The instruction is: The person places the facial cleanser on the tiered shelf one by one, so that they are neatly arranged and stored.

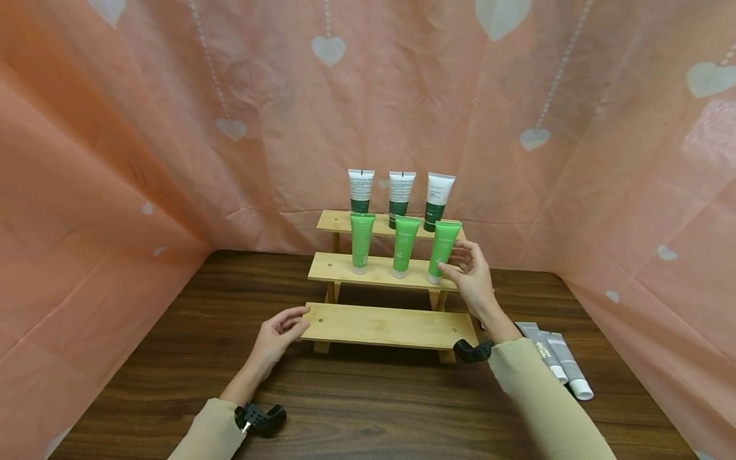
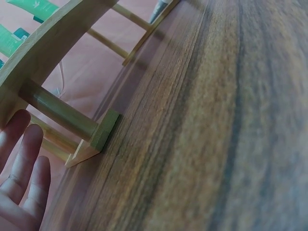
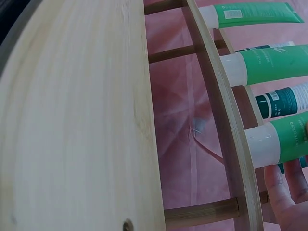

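In the head view, a three-tier wooden stand [image 1: 379, 324] carries three green tubes on its middle tier and three white-and-dark-green tubes on top. My right hand [image 1: 476, 279] pinches the rightmost green tube [image 1: 444, 250], thumb in front and fingers behind; the tube stands upright, cap down. Its white cap [image 3: 263, 146] meets the middle tier in the right wrist view. At the left end of the lowest tier, my left hand [image 1: 270, 340] holds its fingers loosely extended, fingertips at the board's edge. The left wrist view shows those fingers [image 2: 37, 185] beside the stand's leg.
Two grey tubes [image 1: 566, 364] with white caps lie on the dark wooden table [image 1: 368, 409], right of the stand and partly behind my right sleeve. A pink curtain [image 1: 287, 153] with white hearts hangs behind and along both sides.
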{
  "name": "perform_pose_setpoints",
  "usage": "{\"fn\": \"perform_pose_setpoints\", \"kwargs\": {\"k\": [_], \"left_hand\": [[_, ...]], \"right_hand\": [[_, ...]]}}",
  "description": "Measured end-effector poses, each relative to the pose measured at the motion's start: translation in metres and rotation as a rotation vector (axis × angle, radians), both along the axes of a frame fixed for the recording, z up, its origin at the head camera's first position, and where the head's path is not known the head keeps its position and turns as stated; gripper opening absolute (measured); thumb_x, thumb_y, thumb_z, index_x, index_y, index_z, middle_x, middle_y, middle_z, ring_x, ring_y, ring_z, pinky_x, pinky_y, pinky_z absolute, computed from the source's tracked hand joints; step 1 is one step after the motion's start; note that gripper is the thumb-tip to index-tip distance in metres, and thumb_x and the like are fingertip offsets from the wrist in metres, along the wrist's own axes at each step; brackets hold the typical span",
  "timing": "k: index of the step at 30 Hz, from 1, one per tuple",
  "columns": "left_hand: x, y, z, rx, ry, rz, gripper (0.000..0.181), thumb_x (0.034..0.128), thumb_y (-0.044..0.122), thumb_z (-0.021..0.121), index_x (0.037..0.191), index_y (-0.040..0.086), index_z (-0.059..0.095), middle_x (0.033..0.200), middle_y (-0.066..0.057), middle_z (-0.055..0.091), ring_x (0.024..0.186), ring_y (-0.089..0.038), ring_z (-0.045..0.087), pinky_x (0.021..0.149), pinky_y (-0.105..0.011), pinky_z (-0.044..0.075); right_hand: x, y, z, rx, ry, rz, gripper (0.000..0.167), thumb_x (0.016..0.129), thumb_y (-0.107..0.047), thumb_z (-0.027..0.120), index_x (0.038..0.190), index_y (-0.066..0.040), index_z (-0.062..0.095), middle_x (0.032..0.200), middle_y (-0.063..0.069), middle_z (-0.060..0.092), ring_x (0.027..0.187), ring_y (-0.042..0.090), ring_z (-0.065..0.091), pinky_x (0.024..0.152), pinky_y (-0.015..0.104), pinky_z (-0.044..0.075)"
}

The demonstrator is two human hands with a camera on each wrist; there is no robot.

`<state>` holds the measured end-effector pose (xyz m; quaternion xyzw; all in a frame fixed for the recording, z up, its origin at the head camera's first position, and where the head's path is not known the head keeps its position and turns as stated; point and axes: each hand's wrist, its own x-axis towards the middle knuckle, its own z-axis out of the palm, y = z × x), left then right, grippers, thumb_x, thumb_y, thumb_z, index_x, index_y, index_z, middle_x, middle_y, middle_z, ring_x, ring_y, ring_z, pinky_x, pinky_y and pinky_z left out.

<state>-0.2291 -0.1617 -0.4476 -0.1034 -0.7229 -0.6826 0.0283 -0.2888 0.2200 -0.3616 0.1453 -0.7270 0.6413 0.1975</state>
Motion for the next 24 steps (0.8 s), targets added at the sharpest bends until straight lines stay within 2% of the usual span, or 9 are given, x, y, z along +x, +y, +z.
{"fn": "perform_pose_setpoints", "kwargs": {"k": [7, 13, 19, 24], "left_hand": [[0.0007, 0.0006, 0.0001, -0.002, 0.000, -0.004, 0.037, 0.0887, 0.014, 0.065, 0.122, 0.000, 0.058, 0.109, -0.020, 0.063, 0.083, -0.013, 0.063, 0.072, -0.034, 0.052], [0.0017, 0.0012, -0.0003, -0.001, 0.003, -0.007, 0.037, 0.0890, 0.013, 0.064, 0.122, -0.001, 0.057, 0.110, -0.021, 0.063, 0.083, -0.012, 0.062, 0.071, -0.031, 0.052], [0.0029, 0.0013, 0.0007, -0.003, 0.013, -0.005, 0.038, 0.0891, 0.013, 0.064, 0.122, -0.002, 0.057, 0.108, -0.022, 0.063, 0.082, -0.011, 0.062, 0.071, -0.033, 0.052], [0.0027, 0.0012, 0.0023, -0.006, 0.013, 0.004, 0.037, 0.0886, 0.014, 0.065, 0.122, -0.002, 0.058, 0.107, -0.021, 0.064, 0.080, -0.012, 0.062, 0.073, -0.038, 0.052]], "right_hand": [[0.0002, -0.0001, -0.0028, -0.003, 0.010, -0.012, 0.049, 0.083, 0.003, 0.067, 0.126, -0.005, 0.043, 0.115, 0.014, 0.051, 0.099, 0.022, 0.053, 0.079, 0.024, 0.048], [-0.0007, 0.0002, -0.0044, -0.005, 0.003, -0.020, 0.049, 0.083, 0.002, 0.067, 0.126, -0.006, 0.044, 0.114, 0.011, 0.052, 0.099, 0.021, 0.053, 0.080, 0.024, 0.047], [0.0012, 0.0008, -0.0044, -0.014, -0.003, -0.010, 0.053, 0.082, 0.007, 0.066, 0.128, -0.002, 0.041, 0.115, 0.015, 0.052, 0.098, 0.019, 0.055, 0.079, 0.023, 0.048], [0.0074, 0.0040, -0.0052, -0.041, 0.011, 0.002, 0.055, 0.082, 0.008, 0.065, 0.130, 0.001, 0.040, 0.117, 0.020, 0.051, 0.098, 0.021, 0.056, 0.079, 0.023, 0.049]]}}
